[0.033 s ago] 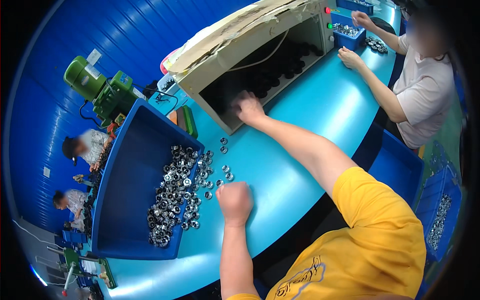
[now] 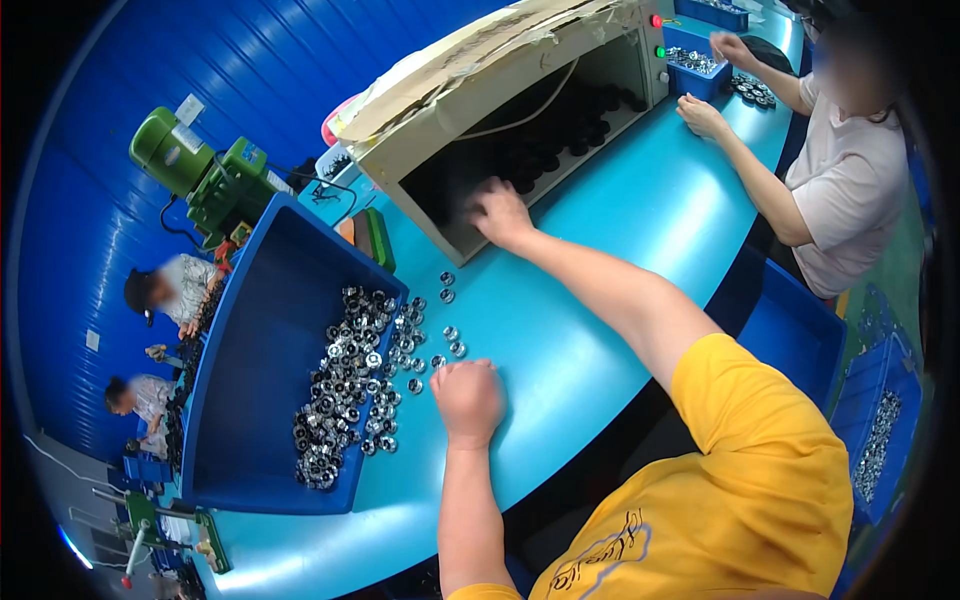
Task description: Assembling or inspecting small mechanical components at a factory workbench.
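Note:
My left hand (image 2: 469,402) rests curled on the turquoise table; anything inside its fingers is hidden. Just beyond it lie several small round silver-and-black parts (image 2: 451,333), loose on the tabletop. More of these parts (image 2: 335,385) are heaped at the near side of a large tilted blue bin (image 2: 255,400). My right hand (image 2: 503,215) reaches to the left end of the opening of a beige metal box (image 2: 450,250). Its fingers are bent and partly blurred, so a grip cannot be made out. Dark round pieces (image 2: 545,155) lie in rows inside the box.
At the right a co-worker (image 2: 850,190) sits by a small blue bin (image 2: 697,75) of shiny parts and a cluster of dark pieces (image 2: 752,91). A green motor machine (image 2: 190,165) stands behind the large bin. Blue bins (image 2: 880,430) sit low at the right.
The fingers of my right hand have shifted slightly at the box opening. A co-worker's raised hand is a little lower. My left hand stays in place.

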